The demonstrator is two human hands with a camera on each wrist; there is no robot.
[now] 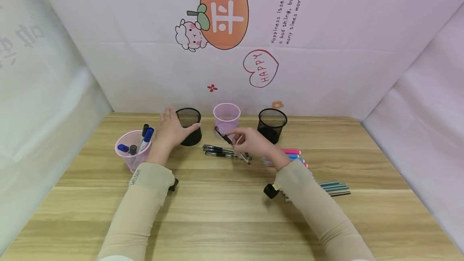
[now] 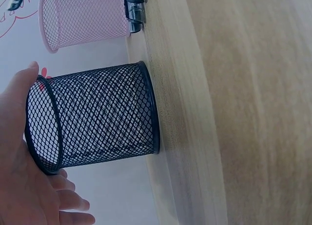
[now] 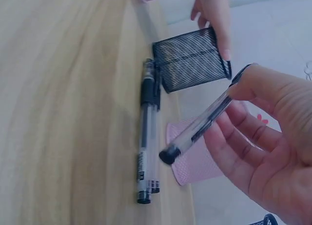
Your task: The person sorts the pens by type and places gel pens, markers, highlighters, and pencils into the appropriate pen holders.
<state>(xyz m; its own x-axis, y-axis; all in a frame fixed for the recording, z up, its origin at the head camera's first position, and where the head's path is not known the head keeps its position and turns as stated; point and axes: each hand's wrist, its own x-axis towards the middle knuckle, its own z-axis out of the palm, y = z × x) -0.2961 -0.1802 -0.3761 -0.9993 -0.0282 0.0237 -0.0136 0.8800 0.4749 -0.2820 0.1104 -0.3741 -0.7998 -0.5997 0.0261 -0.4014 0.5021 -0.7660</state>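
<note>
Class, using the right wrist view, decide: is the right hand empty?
No, the right hand pinches a pen whose black end points away from the palm.

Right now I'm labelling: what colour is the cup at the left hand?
The cup is black, clearest from the left wrist.

Beige, close-fitting sleeves cover both forearms. At lower left, the left sleeve [image 1: 132,212] has dark lettering, apparently "Lets Slim", along its cuff; at lower right, the right sleeve [image 1: 319,212] is creased. White fabric [image 1: 115,258] edges the bottom. A small black device [image 1: 270,191] sits by the right cuff, another [image 1: 173,185] by the left.
</note>
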